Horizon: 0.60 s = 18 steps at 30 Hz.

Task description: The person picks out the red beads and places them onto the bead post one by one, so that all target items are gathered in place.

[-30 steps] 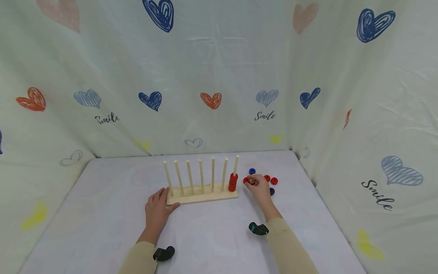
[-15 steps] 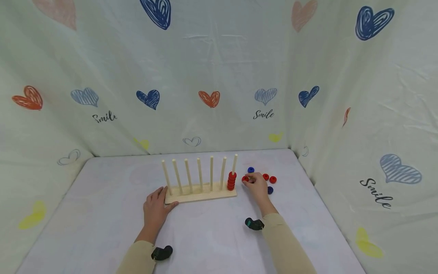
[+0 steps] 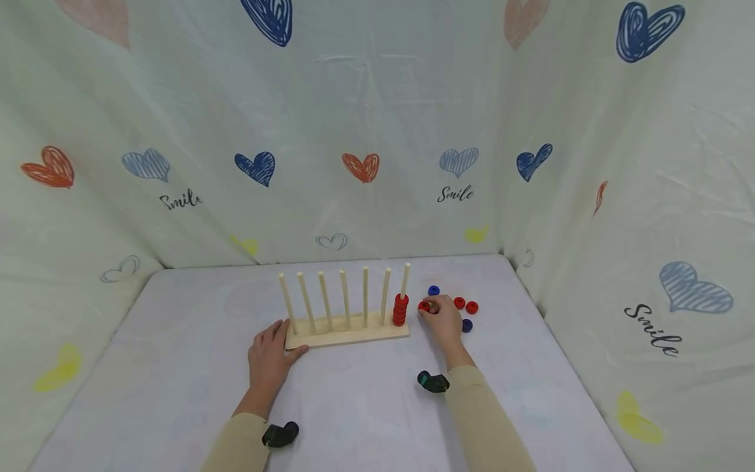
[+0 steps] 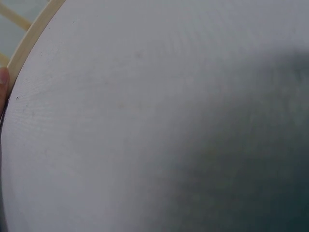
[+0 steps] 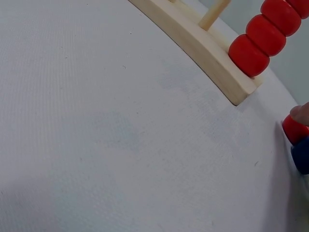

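The left hand [image 3: 269, 354] is bracing the peg rack [image 3: 345, 338] at its eight-o'clock corner, fingers fairly straight; at three o'clock, the right hand [image 3: 445, 322] is pinching a red bead [image 3: 423, 306] beside a blue bead [image 5: 301, 155]. I'm judging this a pick-up, the next move calling for a peg-high lift.

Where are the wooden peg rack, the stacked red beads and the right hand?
Wooden peg rack [image 3: 348, 336]: head view, front of its base.
Stacked red beads [image 3: 400, 310]: head view, mid-stack.
Right hand [image 3: 445, 322]: head view, back of hand.
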Available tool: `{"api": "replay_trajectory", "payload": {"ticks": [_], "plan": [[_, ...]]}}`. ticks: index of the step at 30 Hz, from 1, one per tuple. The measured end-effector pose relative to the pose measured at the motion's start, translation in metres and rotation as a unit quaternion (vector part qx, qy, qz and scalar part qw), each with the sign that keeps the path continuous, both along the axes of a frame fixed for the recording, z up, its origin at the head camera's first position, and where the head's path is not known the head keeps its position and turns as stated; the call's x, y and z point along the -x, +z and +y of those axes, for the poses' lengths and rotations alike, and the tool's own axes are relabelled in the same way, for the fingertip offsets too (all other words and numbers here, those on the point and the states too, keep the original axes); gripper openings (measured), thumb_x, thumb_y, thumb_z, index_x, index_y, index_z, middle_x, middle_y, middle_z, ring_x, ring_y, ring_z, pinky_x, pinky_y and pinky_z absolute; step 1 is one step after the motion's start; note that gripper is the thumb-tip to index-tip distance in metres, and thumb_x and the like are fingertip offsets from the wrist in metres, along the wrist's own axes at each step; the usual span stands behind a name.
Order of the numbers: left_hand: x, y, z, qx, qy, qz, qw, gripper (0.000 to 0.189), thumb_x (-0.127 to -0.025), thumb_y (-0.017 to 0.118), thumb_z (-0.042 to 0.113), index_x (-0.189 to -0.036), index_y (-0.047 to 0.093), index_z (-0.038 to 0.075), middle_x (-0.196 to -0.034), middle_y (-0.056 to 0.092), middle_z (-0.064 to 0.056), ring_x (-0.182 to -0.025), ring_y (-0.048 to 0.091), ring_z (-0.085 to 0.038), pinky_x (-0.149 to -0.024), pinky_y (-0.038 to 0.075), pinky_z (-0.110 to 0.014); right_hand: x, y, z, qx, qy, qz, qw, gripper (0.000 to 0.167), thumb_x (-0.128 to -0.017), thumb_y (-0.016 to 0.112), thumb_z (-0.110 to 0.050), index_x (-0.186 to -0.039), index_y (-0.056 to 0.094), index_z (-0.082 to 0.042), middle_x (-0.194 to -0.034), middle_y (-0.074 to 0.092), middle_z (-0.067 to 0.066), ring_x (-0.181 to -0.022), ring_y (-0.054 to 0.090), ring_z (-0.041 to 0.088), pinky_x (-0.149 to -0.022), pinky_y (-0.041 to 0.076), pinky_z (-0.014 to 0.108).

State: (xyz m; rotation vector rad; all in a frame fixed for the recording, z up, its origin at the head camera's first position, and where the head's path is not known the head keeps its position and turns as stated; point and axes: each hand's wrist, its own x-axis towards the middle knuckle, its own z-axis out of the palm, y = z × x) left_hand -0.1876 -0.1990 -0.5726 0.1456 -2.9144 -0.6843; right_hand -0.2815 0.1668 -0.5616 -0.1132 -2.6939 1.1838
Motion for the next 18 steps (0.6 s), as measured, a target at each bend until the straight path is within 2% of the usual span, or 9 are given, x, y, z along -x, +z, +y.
{"api": "replay_trajectory", "payload": {"ticks": [18], "plan": [[-0.0009,-0.0027,-0.0018,0.011,0.001,0.006,0.9999,0.079,-0.086,0.072,0.043,-0.146,0.041,0.002,-0.148,0.036,-0.023,-0.129,0.034,-0.045,-0.100,0.031,-0.061,-0.0012,0.0005,-0.0030,-0.018,-0.014,-0.018,0.9996,0.025,-0.081,0.080,-0.013,-0.104,0.072,-0.008,-0.091,0.059,0.006,-0.081,0.053,0.022,-0.069,0.046,0.034]]}}
